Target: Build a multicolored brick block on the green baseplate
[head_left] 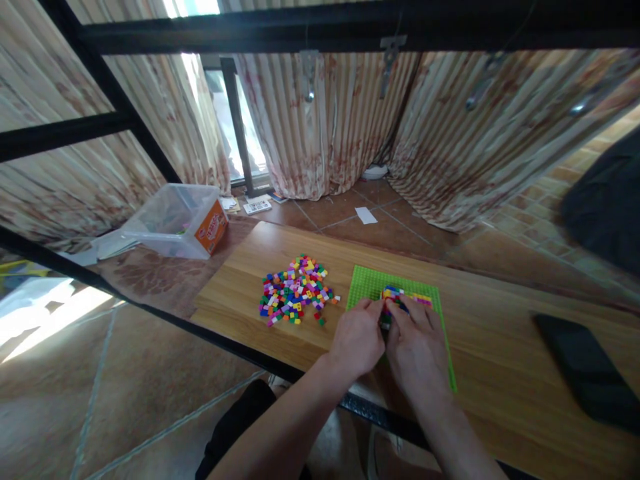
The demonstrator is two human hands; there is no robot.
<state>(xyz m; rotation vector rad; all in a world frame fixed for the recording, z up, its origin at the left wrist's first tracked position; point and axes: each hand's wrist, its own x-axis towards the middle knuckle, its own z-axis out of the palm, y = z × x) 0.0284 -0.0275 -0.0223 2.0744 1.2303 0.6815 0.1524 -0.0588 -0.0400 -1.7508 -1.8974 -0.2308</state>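
A green studded baseplate [370,283] lies on the wooden table [490,320]. A small build of coloured bricks [406,297] stands on the plate. Both of my hands rest on the plate, side by side. My left hand [356,337] has its fingers curled and pinched at the near end of the build. My right hand [417,347] also has its fingers closed against the bricks. What exactly each pinch holds is hidden by the fingers. A heap of loose coloured bricks [296,291] lies to the left of the plate.
A clear plastic box with an orange label [183,220] stands at the far left. A dark flat object [587,373] lies on the table at the right. Black frame bars [100,123] cross the view. Curtains [340,120] hang behind, over a tiled floor.
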